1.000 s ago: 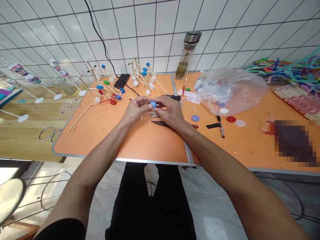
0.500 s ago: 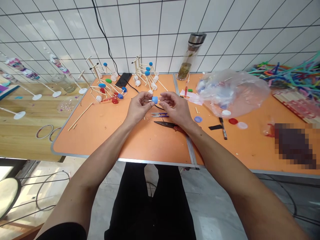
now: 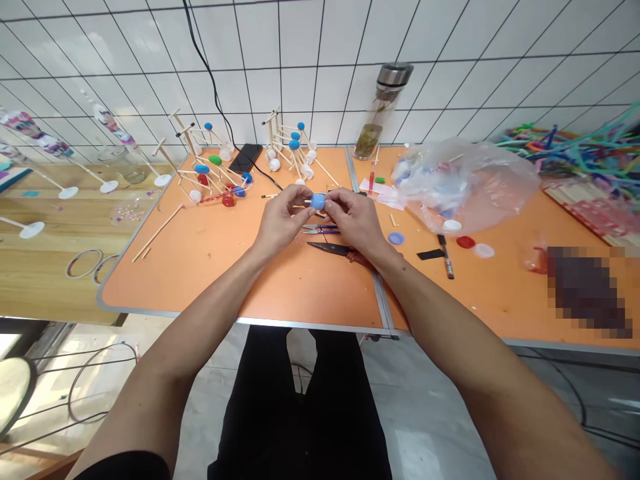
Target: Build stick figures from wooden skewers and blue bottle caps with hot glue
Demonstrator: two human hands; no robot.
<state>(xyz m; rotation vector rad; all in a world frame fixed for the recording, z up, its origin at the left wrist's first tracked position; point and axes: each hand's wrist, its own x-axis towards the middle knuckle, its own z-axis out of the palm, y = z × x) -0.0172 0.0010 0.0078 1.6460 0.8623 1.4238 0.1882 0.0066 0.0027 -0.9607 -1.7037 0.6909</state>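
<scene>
Above the orange table (image 3: 300,287), a small blue bottle cap (image 3: 317,201) on a thin stick sits between my two hands. My left hand (image 3: 284,219) is closed, its thumb and fingertips pinching the stick at the cap's left side. From the right, my right hand (image 3: 354,217) is closed too, fingertips pressed against the cap. Just beneath the hands lie a pair of thread snips (image 3: 320,229) and scissors (image 3: 330,248) with dark blades, partly covered by my right hand.
Behind stand stick frames (image 3: 295,143) with blue and white caps, and a phone (image 3: 246,159). A tea bottle (image 3: 373,127) is by the wall. On the right are a plastic bag (image 3: 465,187), a marker (image 3: 447,257) and loose caps (image 3: 465,242).
The blue cap has shifted a little to the right, and my hands have come closer together. My right fingertips now touch the cap.
</scene>
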